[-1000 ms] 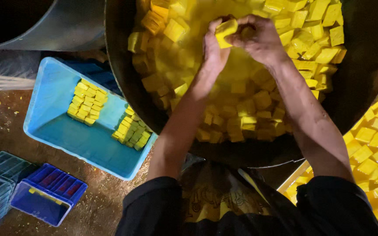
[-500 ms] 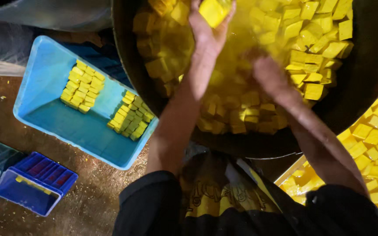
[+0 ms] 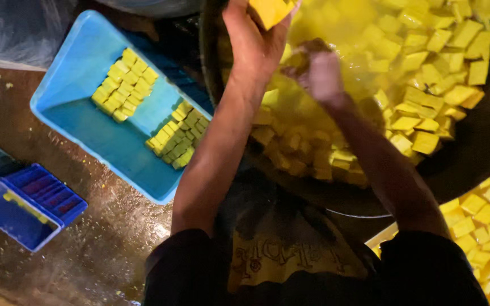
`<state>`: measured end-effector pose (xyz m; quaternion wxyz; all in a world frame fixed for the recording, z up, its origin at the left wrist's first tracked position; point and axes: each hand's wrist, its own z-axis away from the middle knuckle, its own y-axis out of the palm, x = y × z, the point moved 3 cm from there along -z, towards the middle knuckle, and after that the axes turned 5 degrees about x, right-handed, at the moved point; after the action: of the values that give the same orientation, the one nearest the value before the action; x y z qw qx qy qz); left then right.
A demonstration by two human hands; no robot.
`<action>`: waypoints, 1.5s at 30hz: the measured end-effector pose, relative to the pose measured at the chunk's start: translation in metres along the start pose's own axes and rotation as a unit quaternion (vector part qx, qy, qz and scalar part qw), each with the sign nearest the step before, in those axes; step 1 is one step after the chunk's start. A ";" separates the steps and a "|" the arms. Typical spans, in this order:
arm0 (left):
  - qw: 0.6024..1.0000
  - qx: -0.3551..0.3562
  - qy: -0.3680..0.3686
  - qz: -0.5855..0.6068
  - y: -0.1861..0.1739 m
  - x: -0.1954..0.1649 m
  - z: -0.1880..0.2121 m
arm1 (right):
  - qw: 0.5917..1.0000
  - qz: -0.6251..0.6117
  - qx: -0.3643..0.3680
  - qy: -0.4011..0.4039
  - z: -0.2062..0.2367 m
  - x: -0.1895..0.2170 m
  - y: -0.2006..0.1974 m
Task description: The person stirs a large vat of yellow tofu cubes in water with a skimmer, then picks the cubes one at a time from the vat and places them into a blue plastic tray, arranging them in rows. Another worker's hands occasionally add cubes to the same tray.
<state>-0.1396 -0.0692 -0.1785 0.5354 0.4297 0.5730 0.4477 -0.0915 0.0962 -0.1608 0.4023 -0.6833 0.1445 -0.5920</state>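
While the left hand pinched a yellow block clear of the big dark pan, apparently to let it drain, the right hand was sunk among the floating blocks, blurred, its grip impossible to tell. At eight o'clock of the left hand, a light blue tray held two neat rows of blocks.
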 end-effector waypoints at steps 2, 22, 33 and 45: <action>0.998 -0.004 -0.008 0.070 0.018 -0.022 0.015 | 0.994 0.099 -0.027 -0.028 -0.015 0.016 0.018; 0.998 -0.019 0.056 -0.015 -0.019 -0.189 0.176 | 0.968 -0.102 0.228 -0.036 0.017 0.265 0.073; 0.975 -0.194 -0.016 0.105 -0.096 -0.242 0.291 | 0.939 -0.119 0.269 -0.176 0.050 0.336 0.211; 0.887 -0.451 0.046 -0.083 -0.260 -0.299 0.341 | 0.844 -0.252 0.426 0.209 -0.047 0.235 0.462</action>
<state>0.2149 -0.4015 -0.3720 0.6802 0.0718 0.3668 0.6306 0.0542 -0.3734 -0.3318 0.4509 -0.3178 -0.2183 -0.8050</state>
